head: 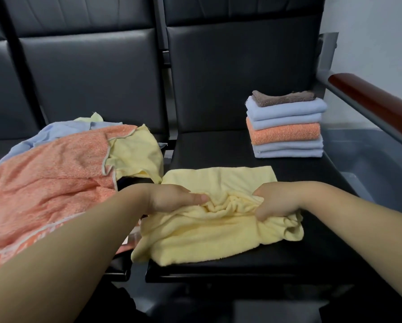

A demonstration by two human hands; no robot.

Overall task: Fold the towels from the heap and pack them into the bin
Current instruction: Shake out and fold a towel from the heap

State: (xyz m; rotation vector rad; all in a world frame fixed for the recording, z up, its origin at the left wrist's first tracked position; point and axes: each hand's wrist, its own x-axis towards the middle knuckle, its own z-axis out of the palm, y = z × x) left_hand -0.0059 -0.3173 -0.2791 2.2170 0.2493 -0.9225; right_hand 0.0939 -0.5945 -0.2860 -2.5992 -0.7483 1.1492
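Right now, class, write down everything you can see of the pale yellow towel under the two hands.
The pale yellow towel looks like soft terry cloth. It lies on the black padded seat, its far part flat, its middle bunched into ridges, its near edge rumpled and close to the seat's front. The left hand and the right hand each grip the bunched middle, one at either end of the ridges.
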